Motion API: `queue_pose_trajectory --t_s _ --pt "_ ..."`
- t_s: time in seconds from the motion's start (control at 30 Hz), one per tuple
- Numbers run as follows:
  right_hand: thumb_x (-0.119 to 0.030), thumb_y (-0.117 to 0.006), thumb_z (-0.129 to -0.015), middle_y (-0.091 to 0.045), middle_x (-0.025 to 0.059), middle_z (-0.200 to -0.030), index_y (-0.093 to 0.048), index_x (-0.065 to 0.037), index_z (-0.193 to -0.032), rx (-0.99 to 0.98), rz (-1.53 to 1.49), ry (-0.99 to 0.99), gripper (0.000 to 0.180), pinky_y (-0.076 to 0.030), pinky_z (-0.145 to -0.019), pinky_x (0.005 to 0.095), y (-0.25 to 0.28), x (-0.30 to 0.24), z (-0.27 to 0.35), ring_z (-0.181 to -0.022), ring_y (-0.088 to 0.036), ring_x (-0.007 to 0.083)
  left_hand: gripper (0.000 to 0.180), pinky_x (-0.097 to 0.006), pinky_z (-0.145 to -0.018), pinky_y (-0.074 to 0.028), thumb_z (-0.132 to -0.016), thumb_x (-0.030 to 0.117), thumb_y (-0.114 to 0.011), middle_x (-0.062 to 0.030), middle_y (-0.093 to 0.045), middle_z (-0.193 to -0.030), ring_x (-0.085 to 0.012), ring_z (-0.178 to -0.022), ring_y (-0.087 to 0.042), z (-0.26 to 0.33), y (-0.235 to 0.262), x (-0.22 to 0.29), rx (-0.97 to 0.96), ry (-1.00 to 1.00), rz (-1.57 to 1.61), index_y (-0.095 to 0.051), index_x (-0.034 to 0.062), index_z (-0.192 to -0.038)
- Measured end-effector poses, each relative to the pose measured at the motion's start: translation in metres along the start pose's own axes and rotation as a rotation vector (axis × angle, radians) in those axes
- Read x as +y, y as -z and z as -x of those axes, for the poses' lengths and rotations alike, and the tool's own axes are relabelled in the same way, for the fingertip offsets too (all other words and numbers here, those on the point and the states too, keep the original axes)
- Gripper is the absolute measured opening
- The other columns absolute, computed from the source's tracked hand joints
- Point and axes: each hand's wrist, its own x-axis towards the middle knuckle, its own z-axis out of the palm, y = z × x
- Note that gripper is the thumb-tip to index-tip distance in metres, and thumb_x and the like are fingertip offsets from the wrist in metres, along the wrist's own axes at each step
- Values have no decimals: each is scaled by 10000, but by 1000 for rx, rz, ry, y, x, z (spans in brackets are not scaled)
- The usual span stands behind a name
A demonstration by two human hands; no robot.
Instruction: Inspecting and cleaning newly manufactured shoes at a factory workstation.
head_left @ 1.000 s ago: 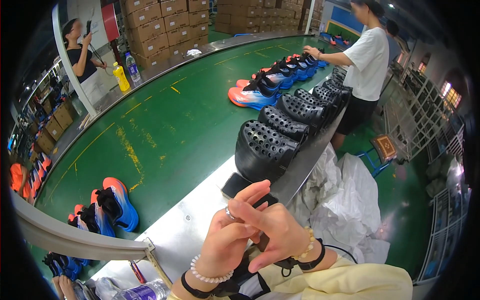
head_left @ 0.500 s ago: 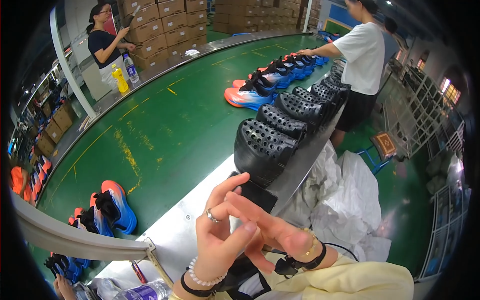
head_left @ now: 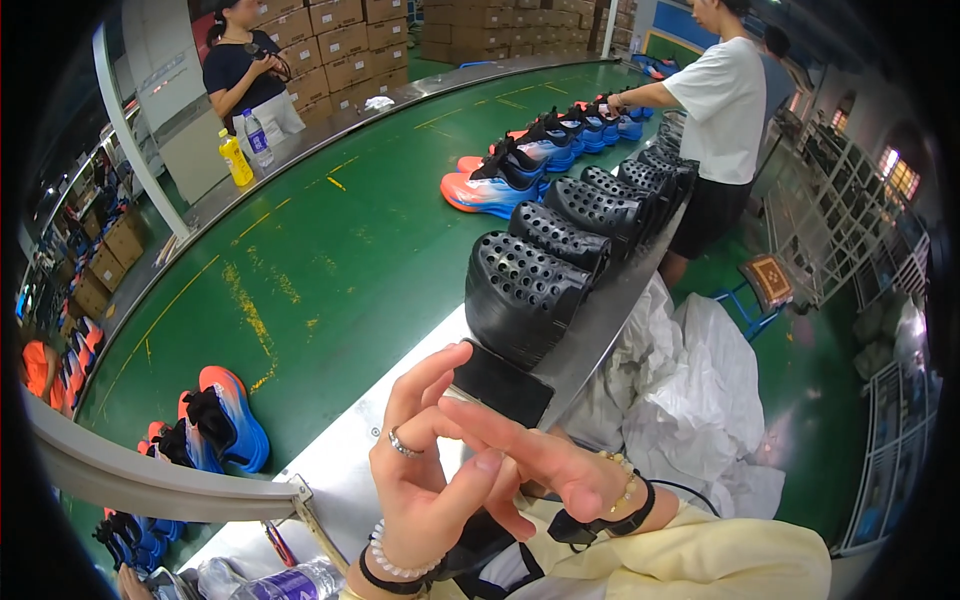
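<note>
My left hand (head_left: 425, 490) and right hand (head_left: 545, 465) cross at the fingers above the near edge of the surface (head_left: 345, 455), both spread open and gripping nothing. The nearest black perforated shoe mould (head_left: 520, 290) stands just beyond them, up and slightly right, its long axis running away from me along the row; my right hand is nearer it.
</note>
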Motion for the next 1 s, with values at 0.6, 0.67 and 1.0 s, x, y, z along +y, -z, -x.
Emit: queue_pose_trajectory --t_s 0.6,0.67,1.0 --pt "-775 -580 -751 -553 32 -646 165 -76 -1513 56 46 145 1274 -381 -503 225 3 3 1 -517 -495 99 253 -513 -940 -458 -604 52 -748 -84 -563 -1298 -433 -1244 -470 2 8 0 104 -890 -1279 -709 127 -843" --pt "-686 -602 -812 -532 41 -594 155 -79 -1515 119 100 167 1198 -387 -504 236 7 7 1 -510 -493 107 248 -516 -941 -458 -600 32 -742 -77 -585 -1271 -420 -1239 -478 -1 7 -3 48 -881 -1264 -709 101 -836" --pt "-715 -584 -800 -544 51 -559 126 -63 -1516 161 253 175 1201 -407 -480 245 25 25 0 -479 -531 126 127 -358 -834 -540 -634 -42 -689 -55 -633 -1218 -306 -1199 -541 -16 5 -24 -84 -755 -1023 -681 -48 -761"
